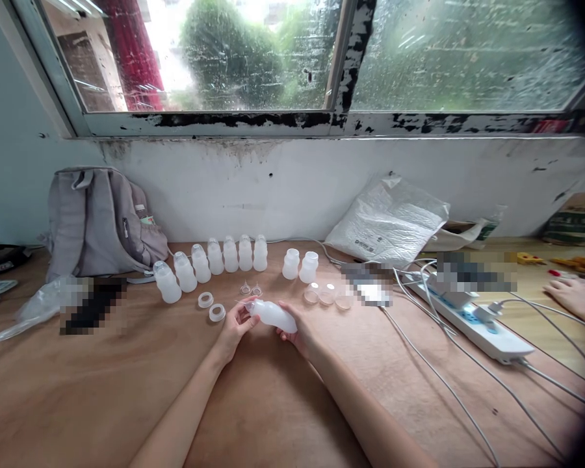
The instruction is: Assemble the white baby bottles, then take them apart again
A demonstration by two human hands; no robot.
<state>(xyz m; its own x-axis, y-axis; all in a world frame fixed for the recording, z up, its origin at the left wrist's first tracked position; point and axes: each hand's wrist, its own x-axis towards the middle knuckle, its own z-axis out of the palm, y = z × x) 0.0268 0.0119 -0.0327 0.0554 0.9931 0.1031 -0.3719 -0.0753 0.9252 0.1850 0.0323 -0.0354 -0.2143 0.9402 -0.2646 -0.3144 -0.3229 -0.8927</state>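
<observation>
Bottle (274, 316) lies tilted between my hands: left hand (233, 331) pinches its top end, right hand (306, 335) curls round its base. Judgement: a steady base, light squeeze and aligned top should serve best.

Counts; clock centred on the held bottle.

- held bottle (275, 316): 1, between left hand (234, 330) and right hand (299, 330) (worker's hands: 2)
- capped bottles (215, 257), arc from about 10 to 12 o'clock: 7
- open-topped bottles (309, 268), 1 o'clock: 2
- White bottles, total: 10
- white rings (217, 318), 9 to 10 o'clock: 2
- clear nipples (257, 290), 11 o'clock: 2
- clear domed covers (327, 296), 2 o'clock: 3
- backpack (102, 224), 10 o'clock: 1
- clear plastic bag (36, 314), 9 o'clock: 1
- silvery bag (387, 221), 2 o'clock: 1
- power strip (509, 345), 3 o'clock: 1
- co-worker's hand (572, 298), 3 o'clock: 1
- cables (436, 377), 3 to 4 o'clock: several, tangled; exact count not readable
</observation>
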